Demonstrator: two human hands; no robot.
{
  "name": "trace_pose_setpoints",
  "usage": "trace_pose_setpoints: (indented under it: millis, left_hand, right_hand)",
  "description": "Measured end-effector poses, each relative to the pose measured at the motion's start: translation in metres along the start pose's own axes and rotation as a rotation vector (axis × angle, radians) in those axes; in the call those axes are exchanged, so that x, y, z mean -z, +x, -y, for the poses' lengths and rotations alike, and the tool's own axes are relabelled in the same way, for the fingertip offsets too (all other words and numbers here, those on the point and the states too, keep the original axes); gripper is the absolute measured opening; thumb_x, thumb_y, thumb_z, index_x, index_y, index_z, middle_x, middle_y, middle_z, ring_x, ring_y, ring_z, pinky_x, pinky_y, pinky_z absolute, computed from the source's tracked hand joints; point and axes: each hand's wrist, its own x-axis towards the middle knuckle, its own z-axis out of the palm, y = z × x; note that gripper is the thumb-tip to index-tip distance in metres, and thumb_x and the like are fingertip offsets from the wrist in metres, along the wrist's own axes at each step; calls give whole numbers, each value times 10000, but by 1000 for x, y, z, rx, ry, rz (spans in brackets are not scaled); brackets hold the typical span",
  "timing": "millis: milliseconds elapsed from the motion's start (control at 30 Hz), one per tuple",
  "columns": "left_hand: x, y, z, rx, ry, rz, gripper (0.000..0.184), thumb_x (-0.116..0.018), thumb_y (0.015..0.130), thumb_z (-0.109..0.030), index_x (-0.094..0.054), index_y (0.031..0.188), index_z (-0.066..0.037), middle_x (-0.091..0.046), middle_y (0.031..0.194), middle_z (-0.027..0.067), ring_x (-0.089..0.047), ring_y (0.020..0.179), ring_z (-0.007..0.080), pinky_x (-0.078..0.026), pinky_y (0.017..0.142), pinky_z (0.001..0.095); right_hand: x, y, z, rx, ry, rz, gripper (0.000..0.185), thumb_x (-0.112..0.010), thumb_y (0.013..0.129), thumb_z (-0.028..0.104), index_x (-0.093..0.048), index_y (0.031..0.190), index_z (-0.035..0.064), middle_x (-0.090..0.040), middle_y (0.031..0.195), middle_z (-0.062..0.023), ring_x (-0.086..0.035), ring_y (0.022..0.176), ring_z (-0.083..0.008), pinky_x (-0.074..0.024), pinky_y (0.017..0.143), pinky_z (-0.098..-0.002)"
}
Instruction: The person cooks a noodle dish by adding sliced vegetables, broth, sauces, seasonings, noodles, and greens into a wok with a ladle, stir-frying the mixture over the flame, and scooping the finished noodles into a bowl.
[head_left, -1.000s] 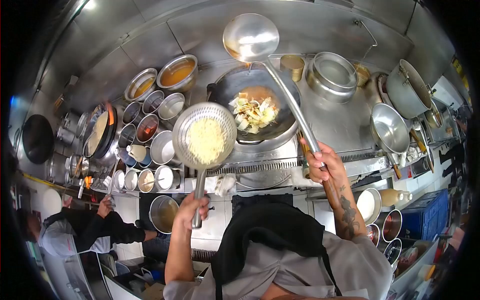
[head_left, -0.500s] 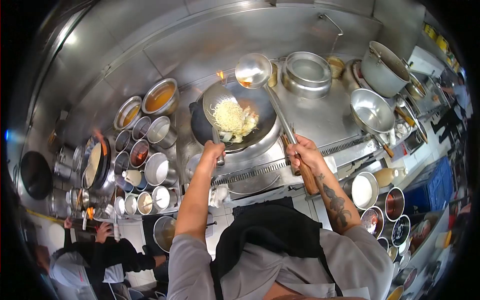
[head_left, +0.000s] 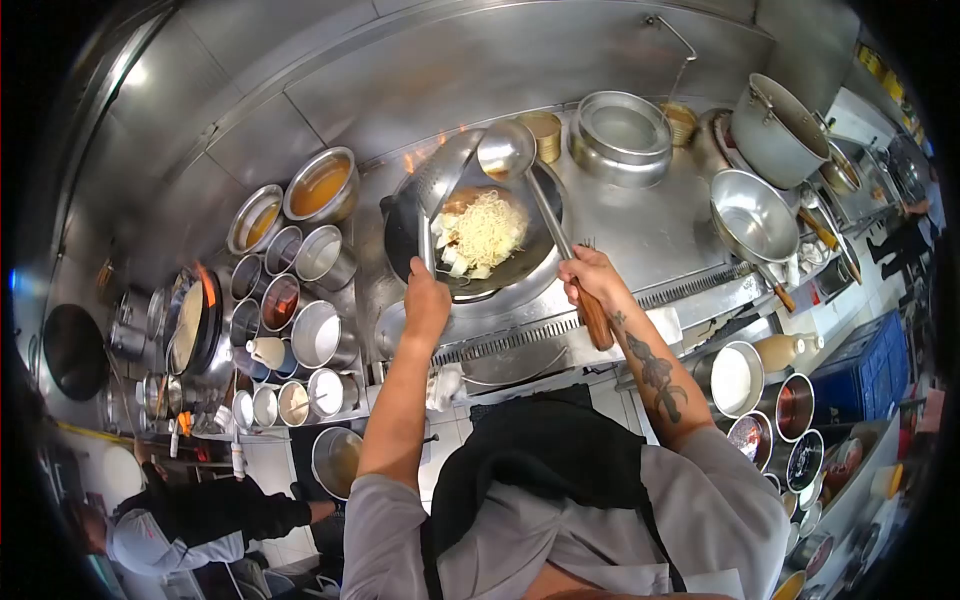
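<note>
My left hand [head_left: 428, 300] is closed round the metal handle of a perforated strainer [head_left: 442, 172]. The strainer is tilted up over the far left side of the dark wok [head_left: 402, 242]. My right hand [head_left: 594, 280] grips the long handle of a ladle [head_left: 507, 152] near its wooden end. The ladle's bowl hangs above the wok's far rim, close beside the strainer. In the wok lies a heap of pale noodles [head_left: 492, 228], with whitish pieces [head_left: 468, 262] at its near left edge. Small flames rise behind the wok.
Metal bowls of orange liquid [head_left: 321, 190] and several metal containers stand at left. At right are a lidded-looking round pot [head_left: 622, 165], an empty steel pan [head_left: 752, 215] and a tall pot [head_left: 780, 130]. A person [head_left: 175, 540] is at lower left; another is at far right.
The strainer has swung up and away from the noodles, which now lie in the wok. My left hand has risen slightly. My right hand and the ladle have shifted slightly.
</note>
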Motion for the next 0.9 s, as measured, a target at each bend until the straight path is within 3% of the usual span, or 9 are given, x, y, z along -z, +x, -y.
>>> trace_pose_setpoints:
  millis: [167, 200, 333, 400, 500, 533, 633, 767, 900]
  left_hand:
    - [27, 0, 12, 56, -209, -128, 507, -534, 741, -63, -370, 1188, 111, -574, 864, 263, -579, 787, 415, -455, 739, 452]
    - [36, -4, 13, 135, -285, -130, 425, -543, 745, -64, -430, 1138, 54, -568, 795, 159, -584, 650, 300, -483, 597, 409]
    - [88, -44, 30, 619, -905, 147, 318, -540, 760, -40, -458, 1066, -24, -500, 696, 47, -500, 490, 135, -419, 393, 277]
    - [110, -85, 43, 718, -1145, 177, 313, -526, 771, -18, -444, 1072, -41, -475, 673, 22, -464, 447, 101, -398, 355, 243]
    - [125, -152, 61, 903, -1314, 240, 384, -500, 782, -7, -418, 1155, -34, -474, 697, 37, -464, 464, 113, -412, 365, 254]
    - [121, -176, 70, 888, -1414, 268, 399, -501, 784, -10, -416, 1174, -30, -477, 711, 47, -466, 477, 119, -416, 369, 260]
    - [99, -229, 92, 877, -1602, 358, 410, -513, 786, -6, -424, 1186, -16, -483, 738, 69, -465, 497, 132, -422, 377, 275]
    - [79, -250, 102, 983, -1814, 334, 396, -508, 813, -1, -428, 1200, -8, -465, 740, 66, -464, 509, 124, -425, 394, 260]
    - [57, -256, 137, 1033, -1867, 350, 368, -506, 814, -12, -435, 1175, -13, -455, 748, 55, -459, 524, 107, -421, 403, 241]
  right_hand:
    - [-12, -13, -4, 267, -478, -31, 404, -542, 857, 45, -452, 1243, -31, -497, 641, 4, -456, 436, -67, -377, 402, -232]
    - [-12, -18, -4, 305, -547, -32, 426, -545, 857, 48, -442, 1264, -25, -507, 653, 2, -453, 445, -64, -373, 408, -227]
    - [24, -19, -40, 606, -889, -39, 495, -570, 825, 41, -418, 1289, -42, -575, 725, -110, -485, 531, -119, -418, 506, -261]
    - [20, -35, -30, 513, -1016, -15, 525, -588, 783, 40, -426, 1276, -43, -593, 795, -214, -574, 603, -245, -470, 597, -343]
    - [40, -14, -61, 712, -1137, 26, 441, -584, 764, 42, -479, 1186, -31, -593, 807, -260, -599, 678, -386, -474, 632, -413]
    - [35, -12, -55, 491, -1146, 68, 322, -576, 755, 41, -496, 1058, -36, -575, 797, -292, -560, 762, -473, -460, 671, -462]
    - [29, -1, -61, 468, -1172, 16, 238, -570, 758, 40, -479, 966, -34, -556, 758, -293, -551, 764, -477, -452, 665, -468]
    - [9, -27, -35, 442, -1086, -8, 286, -545, 762, 33, -479, 1031, -36, -556, 772, -289, -548, 777, -469, -443, 692, -469]
    - [12, -58, -14, 179, -767, 87, 434, -560, 814, 74, -463, 1228, -10, -533, 676, -115, -543, 556, -207, -432, 515, -333]
